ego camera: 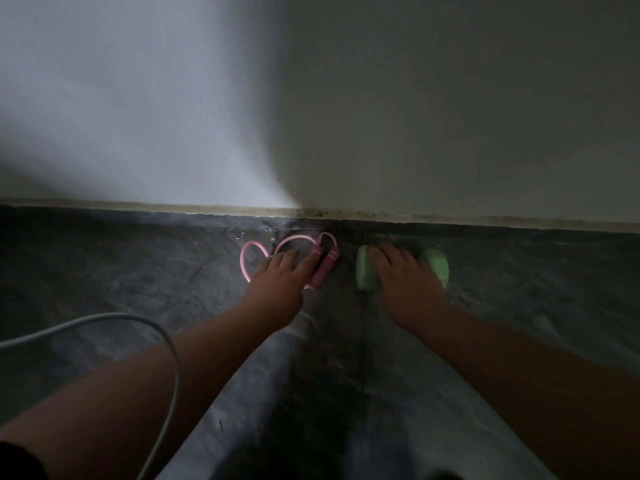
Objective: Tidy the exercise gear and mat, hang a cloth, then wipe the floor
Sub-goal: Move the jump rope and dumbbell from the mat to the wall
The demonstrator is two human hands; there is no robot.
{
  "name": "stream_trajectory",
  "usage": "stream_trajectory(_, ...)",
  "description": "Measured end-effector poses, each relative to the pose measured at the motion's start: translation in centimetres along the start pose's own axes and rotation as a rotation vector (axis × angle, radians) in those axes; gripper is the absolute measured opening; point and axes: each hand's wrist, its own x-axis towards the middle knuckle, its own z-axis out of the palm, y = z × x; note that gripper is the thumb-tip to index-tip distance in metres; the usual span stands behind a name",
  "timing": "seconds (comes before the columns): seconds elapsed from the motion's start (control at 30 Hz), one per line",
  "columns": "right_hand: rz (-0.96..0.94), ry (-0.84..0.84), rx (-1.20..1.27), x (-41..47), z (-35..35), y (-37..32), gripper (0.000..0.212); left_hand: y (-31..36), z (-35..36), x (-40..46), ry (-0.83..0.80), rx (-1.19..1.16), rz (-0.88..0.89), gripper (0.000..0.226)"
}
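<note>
Dumbbell (367, 273) handle hidden under right hand (403, 277)

One head-worn wide-angle view, looking forward and down from above the person's own arms; it faces the wall (415, 98) at 12 o'clock, where it meets the dark floor (104, 271); both hands lie close, near frame centre; the forearms enter from 6 o'clock.

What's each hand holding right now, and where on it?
The right hand lies over the middle of the green dumbbell, on its handle. The left hand rests on the pink jump rope beside its handles. Whether either grips cannot be told.
</note>
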Motion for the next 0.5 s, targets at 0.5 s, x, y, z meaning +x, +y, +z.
stream_trajectory(0.5,-0.103,0.086,0.108,-19.3,-40.4,-13.5,0.065,5.2,-40.0,-24.2,0.103,-0.117,-0.176,0.064)
